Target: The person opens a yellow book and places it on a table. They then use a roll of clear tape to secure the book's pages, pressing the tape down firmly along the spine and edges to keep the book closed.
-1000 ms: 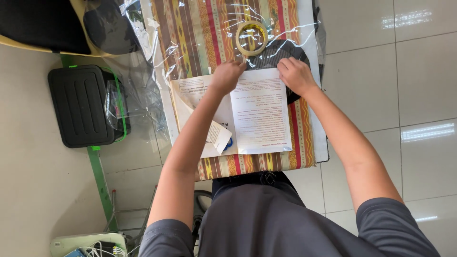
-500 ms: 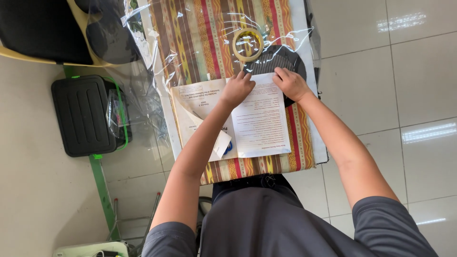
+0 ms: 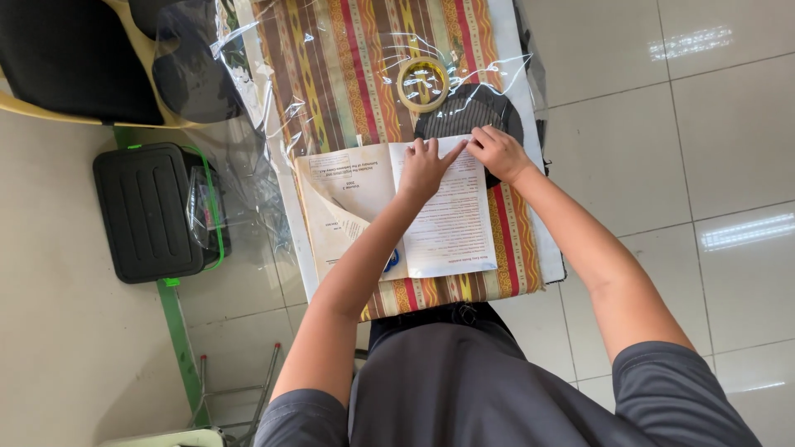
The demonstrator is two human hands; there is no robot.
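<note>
While left hand (image 3: 422,170) lies flat, right hand (image 3: 494,151) pinches thin paper (image 3: 451,223) (matte).

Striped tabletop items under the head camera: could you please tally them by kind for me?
Open booklet, under both the left hand and right hand: 1
Tape roll: 1
Black round ribbed object: 1
Clear plastic sheet: 1
Total: 4
</note>
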